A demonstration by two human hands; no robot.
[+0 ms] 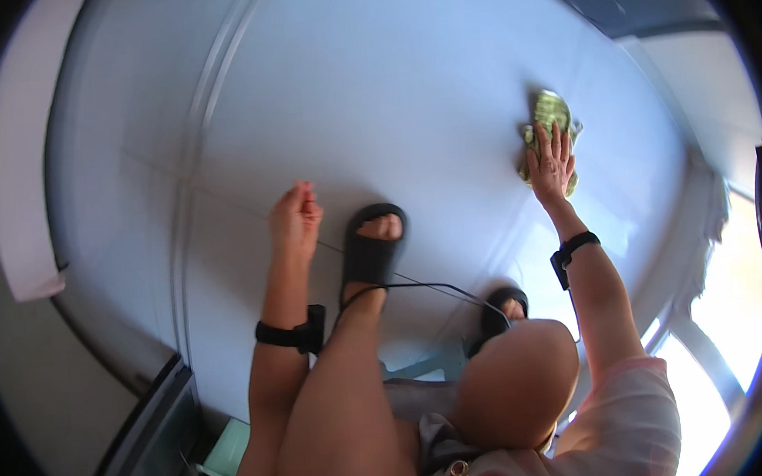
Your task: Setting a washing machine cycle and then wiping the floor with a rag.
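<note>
My right hand (551,165) presses palm down on a crumpled green cloth (551,108), its fingers stretched over the fabric. The cloth lies on the pale, glossy tiled floor (372,94), toward the right. On the left, my left hand (296,220) hovers near my black slide sandal (368,255) with its fingers curled in. Nothing shows in that hand. A black strap with a small device sits on each forearm, the left strap (292,335) lower in the view than the right strap (578,250).
A thin black cable (433,284) crosses between my legs. My other sandal (504,306) is by my right knee. Double grooves (185,184) run along the floor at left. A dark-framed panel (151,435) and a mint-green container (227,451) stand lower left. Bright glass (731,295) lies at right.
</note>
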